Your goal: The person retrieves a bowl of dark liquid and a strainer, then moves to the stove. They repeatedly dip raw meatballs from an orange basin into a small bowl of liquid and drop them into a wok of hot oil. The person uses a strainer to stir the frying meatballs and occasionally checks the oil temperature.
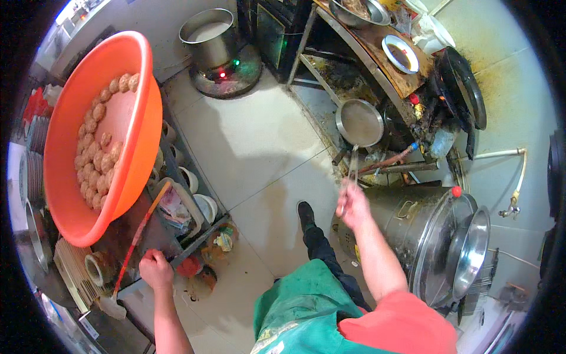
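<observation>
My right hand [354,206] is closed around slim metal tongs [354,162], whose far end points toward a round, long-handled pan [359,123] low beside the stove. Whether the tongs touch the pan I cannot tell. My left hand [157,269] is a loose fist beside the counter's edge, with nothing visible in it. Near it lies a red-handled spatula [131,251] with a pale flat head. Farther left stands a big orange basin [150,118]. Several raw-looking meatballs [94,168] are gathered in it, along its left side and lower end.
A steel pot [206,50] of pale liquid sits on a round burner at the back. On the right are a wooden worktop [377,47] with a bowl of dark sauce [401,54], a black wok [463,88] and a large steel drum [401,230]. Bowls [206,207] fill the left shelf.
</observation>
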`<state>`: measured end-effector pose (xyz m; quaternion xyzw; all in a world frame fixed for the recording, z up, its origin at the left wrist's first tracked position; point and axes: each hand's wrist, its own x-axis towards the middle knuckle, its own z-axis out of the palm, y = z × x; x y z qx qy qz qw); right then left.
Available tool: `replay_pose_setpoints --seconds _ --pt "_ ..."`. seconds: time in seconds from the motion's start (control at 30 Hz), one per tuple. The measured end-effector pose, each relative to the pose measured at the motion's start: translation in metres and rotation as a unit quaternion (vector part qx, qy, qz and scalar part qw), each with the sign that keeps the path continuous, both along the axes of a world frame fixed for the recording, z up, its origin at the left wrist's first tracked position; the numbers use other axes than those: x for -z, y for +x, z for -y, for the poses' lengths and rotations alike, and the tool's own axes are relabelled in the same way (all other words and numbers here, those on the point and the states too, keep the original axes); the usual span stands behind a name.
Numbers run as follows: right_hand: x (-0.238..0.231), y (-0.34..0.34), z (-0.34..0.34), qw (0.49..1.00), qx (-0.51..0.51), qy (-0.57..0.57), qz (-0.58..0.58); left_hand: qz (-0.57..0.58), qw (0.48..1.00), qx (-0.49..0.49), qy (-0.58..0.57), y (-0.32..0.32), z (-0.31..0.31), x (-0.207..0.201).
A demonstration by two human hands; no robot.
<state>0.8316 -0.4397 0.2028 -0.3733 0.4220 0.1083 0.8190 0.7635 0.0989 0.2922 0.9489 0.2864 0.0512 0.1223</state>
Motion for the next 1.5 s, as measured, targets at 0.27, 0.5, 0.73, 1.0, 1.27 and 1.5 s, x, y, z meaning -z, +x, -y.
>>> replay_pose_setpoints --seconds 0.27,0.5,0.73,1.0,1.27,1.5 --pt "0.076 0.175 0.146 0.961 0.206 -0.173 0.070 0.023 0.999 0.023 -0.011 -0.005 -0.009 0.012" --pt "0.131 0.205 0.203 0.800 0.088 -0.482 -0.347 0.047 0.994 0.063 -0.073 -0.013 -0.022 0.021" --pt "0.166 0.187 0.226 0.610 -0.331 -0.603 -0.395 0.018 0.993 0.045 -0.109 -0.012 -0.021 0.017" --pt "0.105 0.192 0.175 0.523 -0.430 -0.633 -0.375 0.046 0.994 0.051 -0.088 -0.011 -0.019 0.019" --pt "0.105 0.187 0.184 0.961 0.195 -0.171 -0.093 0.041 0.994 0.063 -0.082 -0.013 -0.021 0.019" --pt "0.100 0.189 0.181 0.959 0.161 -0.201 -0.123 0.031 0.995 0.073 -0.058 -0.012 -0.022 0.018"
